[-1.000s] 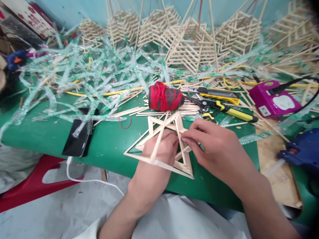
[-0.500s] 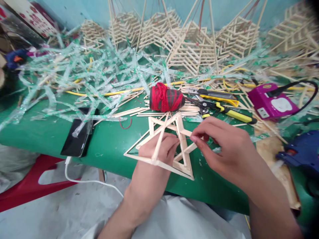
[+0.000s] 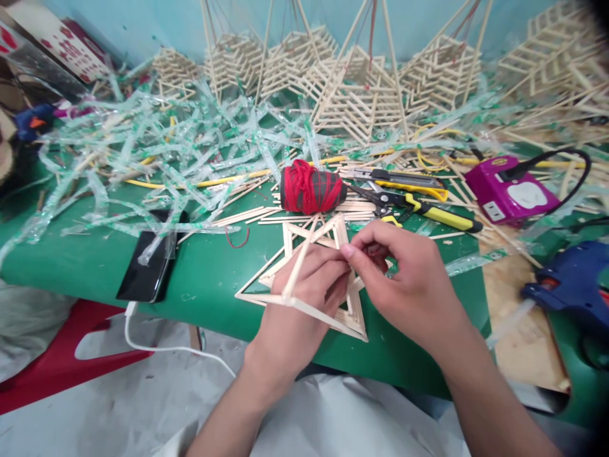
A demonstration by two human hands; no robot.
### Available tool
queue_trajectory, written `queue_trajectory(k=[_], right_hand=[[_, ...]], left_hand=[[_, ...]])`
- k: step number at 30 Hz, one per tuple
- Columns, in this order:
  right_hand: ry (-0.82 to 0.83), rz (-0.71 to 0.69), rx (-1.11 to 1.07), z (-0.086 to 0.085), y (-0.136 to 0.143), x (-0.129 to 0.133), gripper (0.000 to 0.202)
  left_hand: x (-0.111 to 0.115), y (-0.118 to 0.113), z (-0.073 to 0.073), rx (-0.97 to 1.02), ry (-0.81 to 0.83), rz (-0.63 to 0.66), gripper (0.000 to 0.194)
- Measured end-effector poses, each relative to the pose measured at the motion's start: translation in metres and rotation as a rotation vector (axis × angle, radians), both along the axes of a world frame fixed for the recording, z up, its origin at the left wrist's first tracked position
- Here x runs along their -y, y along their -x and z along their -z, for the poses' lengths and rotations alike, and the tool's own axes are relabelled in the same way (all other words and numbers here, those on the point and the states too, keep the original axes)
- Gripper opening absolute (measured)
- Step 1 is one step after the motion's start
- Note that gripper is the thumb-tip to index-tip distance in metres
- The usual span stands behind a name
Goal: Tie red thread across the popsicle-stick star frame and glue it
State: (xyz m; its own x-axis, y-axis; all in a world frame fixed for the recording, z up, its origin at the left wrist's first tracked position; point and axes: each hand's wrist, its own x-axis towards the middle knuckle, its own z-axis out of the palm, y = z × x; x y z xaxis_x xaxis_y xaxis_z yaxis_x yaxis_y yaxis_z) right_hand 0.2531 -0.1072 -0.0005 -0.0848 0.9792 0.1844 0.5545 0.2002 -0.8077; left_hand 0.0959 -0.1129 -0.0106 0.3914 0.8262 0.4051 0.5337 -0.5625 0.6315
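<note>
A star-shaped frame of thin wooden sticks (image 3: 294, 270) stands at the table's front edge. My left hand (image 3: 304, 289) reaches in among its sticks, fingers bent and pressed together, the thumb mostly hidden. Close against those fingertips, at the right side of the star, my right hand (image 3: 399, 266) pinches with thumb and forefinger. The fine red thread seen between the two hands a moment ago is now almost wholly covered by the fingers. Just behind the star lies a dark spool wound with red thread (image 3: 311, 189).
Pliers with yellow handles (image 3: 435, 212) and a cutter knife (image 3: 399, 181) lie beyond my right hand. Rightward are a purple power box (image 3: 511, 190) and a blue glue gun (image 3: 575, 282). A phone (image 3: 155, 263) lies left. Clear-green plastic strips (image 3: 190, 139) and stick frames (image 3: 366, 101) fill the back.
My right hand has moved left, bringing its pinch up to my left fingertips. The short span of thread between them has closed up. The star has barely moved.
</note>
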Motion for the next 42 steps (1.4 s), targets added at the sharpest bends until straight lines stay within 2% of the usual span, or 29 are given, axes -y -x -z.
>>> queue_trajectory(k=[5,8,11,12,14,16,18,21,26,33,42], right_hand=[[0.092,0.054,-0.197,-0.005,0.004,0.003,0.019],[0.051,0.053,-0.461,-0.011,-0.001,0.006,0.020],[-0.038,0.148,-0.665,-0.013,-0.008,0.009,0.021],[-0.058,0.182,-0.657,-0.012,-0.010,0.010,0.021],[-0.066,0.183,-0.508,-0.007,-0.012,0.012,0.018],[-0.053,0.085,-0.285,0.000,-0.012,0.014,0.011],[-0.051,-0.029,-0.101,0.006,-0.011,0.016,0.015],[-0.078,-0.098,0.020,0.012,-0.009,0.018,0.022],[-0.159,-0.093,0.106,0.014,-0.007,0.017,0.013],[-0.231,-0.135,0.219,0.012,-0.005,0.012,0.013],[-0.181,-0.097,0.081,0.014,-0.003,0.012,0.016]], left_hand=[[-0.003,0.004,0.000,0.012,-0.017,0.060,0.009],[-0.003,0.005,0.000,0.023,0.006,0.041,0.010],[-0.002,0.005,0.000,0.053,0.041,0.018,0.009],[-0.002,0.004,0.000,0.062,0.050,0.005,0.008],[-0.001,0.003,0.001,0.076,0.064,-0.031,0.007],[0.000,0.003,0.001,0.086,0.080,-0.060,0.007],[0.000,0.003,0.000,0.096,0.104,-0.075,0.008],[-0.001,0.003,-0.002,0.118,0.153,-0.086,0.008],[-0.002,0.006,-0.002,0.109,0.225,-0.113,0.013],[-0.002,0.008,-0.004,0.158,0.322,-0.110,0.015],[-0.001,0.008,-0.006,0.178,0.337,-0.124,0.017]])
